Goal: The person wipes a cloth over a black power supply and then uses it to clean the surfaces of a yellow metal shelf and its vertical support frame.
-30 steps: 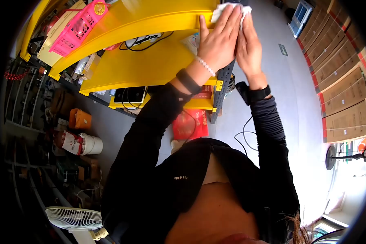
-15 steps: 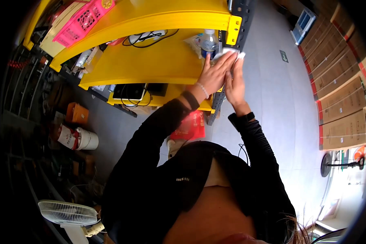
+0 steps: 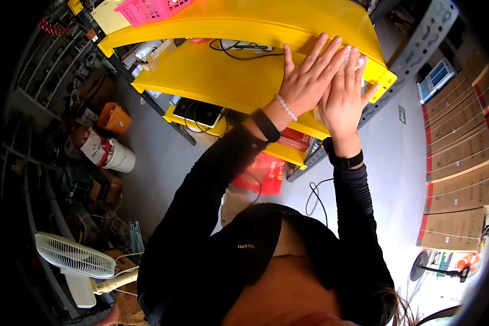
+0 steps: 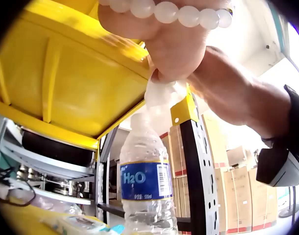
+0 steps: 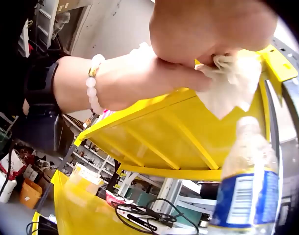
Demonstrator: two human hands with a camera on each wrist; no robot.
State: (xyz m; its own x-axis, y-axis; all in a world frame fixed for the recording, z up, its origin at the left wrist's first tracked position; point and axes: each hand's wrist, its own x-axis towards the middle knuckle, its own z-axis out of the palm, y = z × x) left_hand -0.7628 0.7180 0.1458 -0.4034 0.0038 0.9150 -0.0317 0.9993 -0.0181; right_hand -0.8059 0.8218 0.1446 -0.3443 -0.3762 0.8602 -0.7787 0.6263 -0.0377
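Note:
Both hands press a crumpled white tissue against the yellow front beam of a metal shelf, close to its right corner post. My left hand, with a white bead bracelet, has straight fingers and a raised thumb. Beside it, the right hand lies with extended fingers, its index side against the left hand's fingers. Between the fingers, part of the tissue shows in the head view. Just under the hands, a clear water bottle with a blue label stands upright on the lower shelf; it also shows in the right wrist view.
A pink basket sits on the upper shelf. Black cables lie on the shelf below. The perforated grey post rises at the right, with stacked cartons beyond. A white fan stands at lower left.
Both hands with the tissue came down from the corner post's upper end, then moved onto the beam beside the corner. The head view has shifted, and the bottle is now hidden there.

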